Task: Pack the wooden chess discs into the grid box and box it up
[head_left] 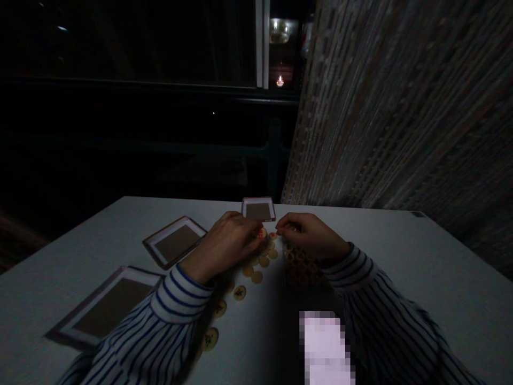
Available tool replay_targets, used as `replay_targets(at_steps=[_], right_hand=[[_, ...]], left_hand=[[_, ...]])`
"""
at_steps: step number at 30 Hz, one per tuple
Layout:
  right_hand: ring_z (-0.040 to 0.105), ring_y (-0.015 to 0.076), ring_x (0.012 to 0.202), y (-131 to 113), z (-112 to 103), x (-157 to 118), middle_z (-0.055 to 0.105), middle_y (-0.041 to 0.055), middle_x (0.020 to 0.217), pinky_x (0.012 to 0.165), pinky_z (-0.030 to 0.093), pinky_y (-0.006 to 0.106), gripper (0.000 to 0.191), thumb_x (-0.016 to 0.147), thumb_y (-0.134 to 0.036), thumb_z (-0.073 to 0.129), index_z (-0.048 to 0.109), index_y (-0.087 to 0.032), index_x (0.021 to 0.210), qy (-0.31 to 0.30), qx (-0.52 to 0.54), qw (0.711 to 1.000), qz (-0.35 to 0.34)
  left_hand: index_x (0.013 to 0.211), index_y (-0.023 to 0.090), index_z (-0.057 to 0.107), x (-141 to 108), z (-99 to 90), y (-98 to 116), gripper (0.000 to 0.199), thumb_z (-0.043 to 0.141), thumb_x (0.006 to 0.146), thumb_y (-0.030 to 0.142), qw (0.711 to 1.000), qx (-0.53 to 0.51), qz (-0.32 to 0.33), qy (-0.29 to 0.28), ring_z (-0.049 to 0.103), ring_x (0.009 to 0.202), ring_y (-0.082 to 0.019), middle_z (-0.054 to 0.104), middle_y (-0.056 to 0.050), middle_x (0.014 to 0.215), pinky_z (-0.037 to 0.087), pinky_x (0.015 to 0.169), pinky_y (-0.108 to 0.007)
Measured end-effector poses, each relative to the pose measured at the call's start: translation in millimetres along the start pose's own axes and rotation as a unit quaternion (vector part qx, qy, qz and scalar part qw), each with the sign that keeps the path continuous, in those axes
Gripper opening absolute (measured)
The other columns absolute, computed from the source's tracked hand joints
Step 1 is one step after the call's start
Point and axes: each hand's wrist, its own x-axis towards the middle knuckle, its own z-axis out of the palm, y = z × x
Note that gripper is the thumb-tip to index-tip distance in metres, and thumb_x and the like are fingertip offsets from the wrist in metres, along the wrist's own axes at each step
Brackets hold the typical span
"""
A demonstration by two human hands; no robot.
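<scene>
Round wooden game pieces (239, 292) with characters on them lie scattered down the middle of the white table. My left hand (230, 240) reaches over the far pieces, its fingers closed round a piece with a red mark (261, 233). Just to its right, my right hand (306, 232) has its fingertips pinched together beside another red-marked piece (273, 236); what it holds, if anything, is too small to tell. Beneath my right hand and wrist sits a box of round pieces in rows (301, 267), partly hidden by the sleeve.
Three shallow frame-like trays stand on the table (385, 251): a large one (112, 307) at the near left, a medium one (176, 244) beyond it and a small one (257, 210) at the far edge. A blurred-out bright object (326, 347) is near. A string curtain (372, 107) hangs right.
</scene>
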Motion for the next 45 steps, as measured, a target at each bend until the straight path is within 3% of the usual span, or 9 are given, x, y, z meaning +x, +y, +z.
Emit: replay_targets(at_steps=[14,24,31,36,41,45], right_hand=[[0.057,0.0127,0.068,1.5,-20.5,-3.8,0.064,0.0012,0.073,0.061,0.042,0.023,0.013,0.073,-0.022,0.052,0.063,-0.016,0.078,0.009,-0.010,1.000,0.011],[0.057,0.0116,0.063,8.5,-10.5,-2.0,0.063,0.0001,0.068,0.055,0.041,0.021,0.011,0.072,-0.023,0.053,0.060,-0.017,0.076,-0.011,0.018,0.999,0.048],[0.058,0.0122,0.065,10.8,-9.8,-1.4,0.062,0.0006,0.068,0.058,0.042,0.022,0.016,0.070,-0.027,0.057,0.059,-0.015,0.079,-0.010,0.049,0.996,0.073],[0.056,0.0105,0.062,11.2,-16.0,-2.5,0.061,-0.0004,0.068,0.056,0.041,0.021,0.015,0.072,-0.025,0.054,0.060,-0.014,0.081,-0.011,0.044,0.997,0.069],[0.054,0.0094,0.060,11.5,-19.3,-3.0,0.059,-0.0009,0.066,0.054,0.039,0.020,0.014,0.072,-0.021,0.052,0.060,-0.014,0.081,-0.012,0.049,0.997,0.066],[0.053,0.0090,0.060,12.0,-20.9,-3.8,0.060,-0.0006,0.066,0.053,0.039,0.019,0.015,0.072,-0.020,0.052,0.060,-0.013,0.082,-0.020,0.049,0.997,0.063]], left_hand=[[0.097,0.020,0.060,21.7,9.0,28.5,0.026,0.042,0.085,0.032,0.999,-0.035,-0.033,0.012,0.060,0.084,-0.020,0.066,-0.006,0.086,0.042,0.074,-0.030],[0.106,0.018,0.051,22.3,20.4,29.7,0.028,0.045,0.083,0.032,0.998,-0.021,-0.054,0.016,0.061,0.080,-0.020,0.065,-0.006,0.084,0.043,0.073,-0.031],[0.112,0.019,0.048,23.0,27.9,32.6,0.033,0.046,0.082,0.032,0.993,-0.098,-0.070,0.017,0.061,0.084,-0.021,0.065,-0.007,0.090,0.043,0.071,-0.030],[0.110,0.021,0.051,23.3,32.8,29.9,0.034,0.047,0.081,0.039,0.960,-0.248,-0.130,0.013,0.062,0.078,-0.018,0.067,-0.003,0.087,0.044,0.065,-0.027],[0.105,0.017,0.054,26.8,43.4,25.9,0.036,0.051,0.078,0.040,0.895,-0.410,-0.173,-0.012,0.061,0.066,-0.015,0.068,-0.003,0.078,0.042,0.052,-0.022],[0.102,0.014,0.056,28.3,50.3,22.8,0.037,0.055,0.075,0.039,0.857,-0.479,-0.188,-0.008,0.057,0.056,-0.012,0.067,-0.003,0.074,0.037,0.044,-0.019]])
